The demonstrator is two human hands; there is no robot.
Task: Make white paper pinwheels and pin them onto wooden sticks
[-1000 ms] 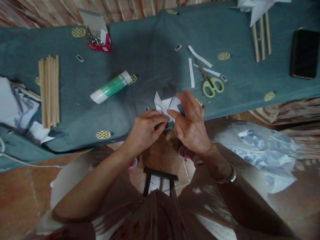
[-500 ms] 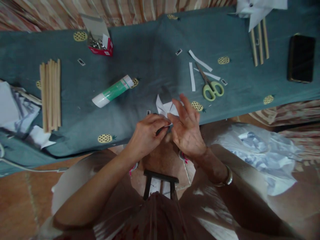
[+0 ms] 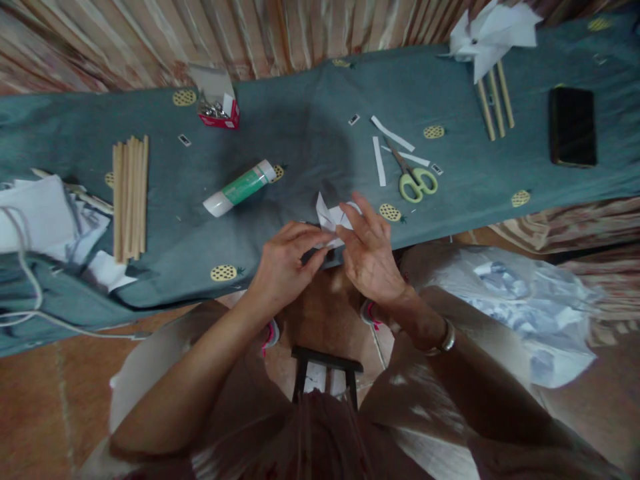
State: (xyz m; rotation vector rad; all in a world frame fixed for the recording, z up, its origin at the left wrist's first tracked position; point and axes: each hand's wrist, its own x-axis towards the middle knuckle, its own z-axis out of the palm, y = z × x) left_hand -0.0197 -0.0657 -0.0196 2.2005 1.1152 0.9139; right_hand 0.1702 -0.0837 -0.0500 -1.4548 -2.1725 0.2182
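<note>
A small white paper pinwheel (image 3: 325, 215) is held at the near edge of the table, one pointed blade standing up at its left. My left hand (image 3: 287, 263) pinches its lower left part between thumb and fingers. From the other side my right hand (image 3: 373, 257) grips it, the thumb near its middle and the fingers over the right blade. My fingers hide part of the paper. Right of my hands lie green-handled scissors (image 3: 417, 183) beside thin white paper strips (image 3: 379, 161). A white and green glue stick (image 3: 240, 189) lies to the left.
At left are wooden sticks (image 3: 131, 200) and paper sheets (image 3: 37, 213). A red box of metal pieces (image 3: 219, 113) stands at the back. Finished pinwheels (image 3: 493, 37) on sticks and a phone (image 3: 573, 127) lie right. A plastic bag of paper (image 3: 520, 307) sits below the table edge.
The camera view has shifted, so the table things appear lower and nearer the middle. Both hands stay on the pinwheel, with small finger movements at its centre.
</note>
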